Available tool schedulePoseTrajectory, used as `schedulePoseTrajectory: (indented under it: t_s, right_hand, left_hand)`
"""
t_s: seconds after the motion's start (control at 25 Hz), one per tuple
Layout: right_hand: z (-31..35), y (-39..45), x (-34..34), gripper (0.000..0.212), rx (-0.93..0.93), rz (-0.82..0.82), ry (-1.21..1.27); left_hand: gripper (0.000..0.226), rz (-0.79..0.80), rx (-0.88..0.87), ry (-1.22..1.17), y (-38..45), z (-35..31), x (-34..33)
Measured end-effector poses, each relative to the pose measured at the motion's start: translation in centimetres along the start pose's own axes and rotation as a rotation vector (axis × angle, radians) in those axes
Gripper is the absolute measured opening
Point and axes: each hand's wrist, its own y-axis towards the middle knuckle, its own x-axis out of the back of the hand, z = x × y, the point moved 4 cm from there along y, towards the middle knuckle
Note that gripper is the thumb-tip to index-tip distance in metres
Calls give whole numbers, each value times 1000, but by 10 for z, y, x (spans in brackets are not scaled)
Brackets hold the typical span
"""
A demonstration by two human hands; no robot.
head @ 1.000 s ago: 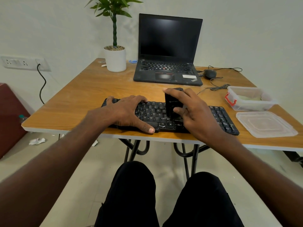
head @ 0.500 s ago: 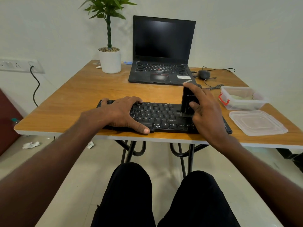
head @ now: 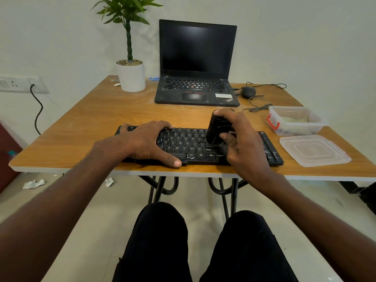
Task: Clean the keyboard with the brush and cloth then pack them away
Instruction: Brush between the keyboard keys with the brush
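Note:
A black keyboard (head: pixel 189 143) lies along the near edge of the wooden table (head: pixel 97 123). My left hand (head: pixel 148 142) rests flat on its left half, fingers spread, pressing it down. My right hand (head: pixel 241 139) grips a black brush (head: pixel 215 129) held upright, its lower end on the keys right of centre. A pale cloth (head: pixel 293 119) lies inside the clear plastic box (head: pixel 295 127) at the right. The right part of the keyboard is partly hidden by my right hand.
The box's clear lid (head: pixel 314 150) lies near the table's right front edge. A black laptop (head: pixel 196 64) stands open at the back, a potted plant (head: pixel 130 76) to its left, a mouse (head: pixel 248 91) with loose cable to its right. My knees are below the table.
My right hand and the brush slid right along the keyboard, then came back left a little toward the centre. The left hand stayed pressed on the left half.

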Motion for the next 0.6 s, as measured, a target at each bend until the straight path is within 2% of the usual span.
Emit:
schedulePoseTrajectory:
  t_s: [0.08, 0.16, 0.32, 0.48, 0.56, 0.6]
  right_hand:
    - [3, -1, -4, 70, 70, 126, -90]
    - [-6, 3, 0, 70, 30, 143, -159]
    - [-24, 0, 17, 70, -142, -82, -103]
    - [-24, -20, 34, 62, -166, -265, 20]
    - [-28, -23, 37, 59, -187, -345, 91]
    - [-28, -23, 36, 58, -198, -356, 132]
  left_hand:
    - [127, -2, 7, -4, -2, -1, 1]
    - [127, 0, 14, -13, -3, -3, 1]
    - [125, -6, 17, -33, -2, -5, 1]
    - [130, 25, -21, 25, -3, -3, 0]
    - [124, -56, -61, 37, -2, -5, 0]
    - [111, -173, -94, -34, 0, -10, 2]
